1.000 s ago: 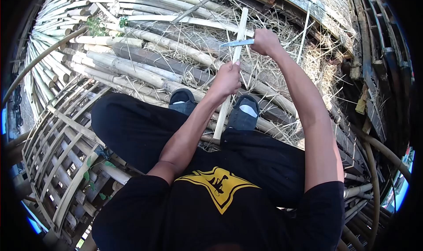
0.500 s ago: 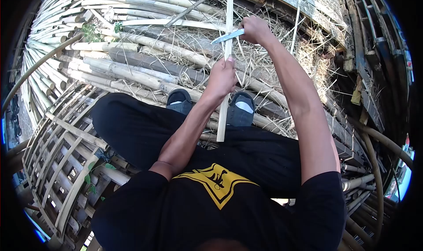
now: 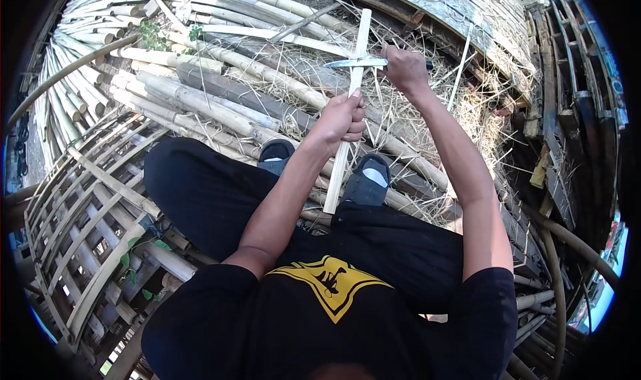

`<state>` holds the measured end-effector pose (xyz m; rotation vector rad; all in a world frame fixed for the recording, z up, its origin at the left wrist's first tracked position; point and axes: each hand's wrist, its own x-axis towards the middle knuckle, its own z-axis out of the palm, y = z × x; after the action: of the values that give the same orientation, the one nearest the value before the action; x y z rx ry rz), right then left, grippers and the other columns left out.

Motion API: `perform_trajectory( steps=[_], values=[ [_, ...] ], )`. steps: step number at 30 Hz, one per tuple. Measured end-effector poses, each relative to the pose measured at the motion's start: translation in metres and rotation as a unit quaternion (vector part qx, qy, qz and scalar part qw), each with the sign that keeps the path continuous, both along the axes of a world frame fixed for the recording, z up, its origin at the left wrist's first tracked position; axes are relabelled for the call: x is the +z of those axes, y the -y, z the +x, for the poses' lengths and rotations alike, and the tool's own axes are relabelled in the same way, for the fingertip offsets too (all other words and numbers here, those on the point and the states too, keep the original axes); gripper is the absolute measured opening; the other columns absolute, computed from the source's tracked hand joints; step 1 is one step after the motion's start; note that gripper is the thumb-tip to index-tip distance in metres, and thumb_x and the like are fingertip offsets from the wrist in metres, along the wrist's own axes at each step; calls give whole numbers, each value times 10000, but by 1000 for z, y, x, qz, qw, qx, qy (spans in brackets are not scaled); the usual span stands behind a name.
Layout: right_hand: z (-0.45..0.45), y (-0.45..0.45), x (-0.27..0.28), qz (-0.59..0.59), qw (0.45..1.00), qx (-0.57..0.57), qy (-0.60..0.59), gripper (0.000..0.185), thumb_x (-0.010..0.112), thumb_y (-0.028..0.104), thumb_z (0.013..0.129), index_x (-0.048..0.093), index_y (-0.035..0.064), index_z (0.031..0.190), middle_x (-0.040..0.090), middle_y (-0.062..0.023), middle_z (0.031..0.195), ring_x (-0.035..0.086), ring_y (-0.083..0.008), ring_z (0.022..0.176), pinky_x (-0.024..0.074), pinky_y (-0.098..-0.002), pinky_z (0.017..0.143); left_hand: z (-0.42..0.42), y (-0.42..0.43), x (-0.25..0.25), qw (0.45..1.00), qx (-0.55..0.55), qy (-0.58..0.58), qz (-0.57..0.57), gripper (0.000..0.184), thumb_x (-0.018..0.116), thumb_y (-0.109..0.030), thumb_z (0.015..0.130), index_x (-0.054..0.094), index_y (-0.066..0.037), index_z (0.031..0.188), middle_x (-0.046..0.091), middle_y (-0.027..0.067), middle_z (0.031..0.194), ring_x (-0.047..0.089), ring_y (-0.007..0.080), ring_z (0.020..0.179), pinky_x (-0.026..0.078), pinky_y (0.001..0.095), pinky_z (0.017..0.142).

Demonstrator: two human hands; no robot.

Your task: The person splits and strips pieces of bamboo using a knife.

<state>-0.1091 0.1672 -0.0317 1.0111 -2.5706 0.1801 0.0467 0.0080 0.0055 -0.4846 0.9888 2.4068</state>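
Observation:
My left hand (image 3: pixel 340 120) is wrapped round the middle of a pale bamboo strip (image 3: pixel 340 168), which slants up and away from my knees. In my right hand (image 3: pixel 405 68) is a knife (image 3: pixel 354 63). Its blade lies across the strip a little above my left hand, touching it or just over it. My right fist hides most of the dark handle, whose end shows past the hand. Below the strip are my two feet in dark sandals (image 3: pixel 366 182).
Bamboo poles (image 3: pixel 200 103) lie across the ground, with stacked poles (image 3: pixel 73 93) at the far left. Shavings (image 3: pixel 427 123) cover the ground on the right. A woven bamboo lattice (image 3: pixel 87 226) stands at my left, and wooden planks (image 3: pixel 544 93) rise at the right.
The bamboo strip has tilted, its far end moving right and nearer. My right hand and the knife have moved nearer and slightly right, the blade now lying more level across the strip.

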Motion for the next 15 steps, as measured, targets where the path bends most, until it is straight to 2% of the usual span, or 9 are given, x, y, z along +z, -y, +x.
perform_trajectory(
  steps=[3,5,6,7,8,10,12,14,15],
  values=[
    [-8,-8,-11,60,996,58,-45,310,454,159,947,551,75,664,575,-95,485,601,-226,420,476,-350,398,0,-6,-8,998,-6,36,49,218,334,-229,1027,406,-97,870,252,-76,558,194,31,402,165,205,329],
    [-15,-11,-6,166,978,106,-73,330,451,176,958,558,97,656,582,-65,487,593,-196,410,463,-321,386,-2,-11,-18,994,-25,79,73,187,318,-172,1018,394,-88,870,245,-71,553,180,40,397,156,211,321],
    [-21,-11,-5,217,960,141,-109,335,449,181,961,562,102,656,587,-58,490,590,-189,407,462,-316,386,-6,-10,-25,976,-46,154,146,171,315,-138,1008,392,-80,868,247,-67,550,178,41,397,152,214,316],
    [-25,-10,-5,246,959,122,-63,330,454,179,952,567,99,652,600,-48,503,601,-177,419,469,-313,397,-4,-15,-26,980,-38,148,129,165,315,-127,1004,392,-79,866,249,-66,549,178,40,396,154,212,315],
    [-27,-7,-10,213,973,72,-48,274,478,140,904,575,80,655,617,-76,538,628,-201,458,489,-333,418,-2,-19,-25,984,-32,139,110,160,315,-115,1000,392,-78,865,250,-64,548,178,40,395,157,211,313],
    [-23,-3,0,168,983,77,-3,194,506,134,838,597,52,687,635,-112,589,653,-259,517,514,-368,461,-5,-16,-26,987,-35,113,105,176,306,-129,1007,395,-84,862,250,-68,547,180,39,393,160,205,312],
    [-10,5,20,90,983,-11,160,195,550,194,791,643,23,779,655,-196,713,659,-370,695,539,-441,655,-10,-7,-23,992,-20,84,87,196,292,-150,1015,397,-92,860,250,-72,548,182,39,392,162,202,314],
    [-6,4,14,-4,957,-106,271,221,561,200,787,660,3,789,652,-232,761,648,-391,746,526,-458,724,-7,-4,-19,996,-9,50,75,222,288,-181,1024,406,-96,856,256,-75,550,182,38,394,164,205,317],
    [0,4,30,7,942,-64,330,250,561,208,781,670,-17,792,650,-249,780,646,-398,765,517,-469,758,-7,-2,-20,996,-10,43,77,225,312,-193,1024,410,-94,846,252,-72,544,185,42,397,170,219,329]
  ],
)
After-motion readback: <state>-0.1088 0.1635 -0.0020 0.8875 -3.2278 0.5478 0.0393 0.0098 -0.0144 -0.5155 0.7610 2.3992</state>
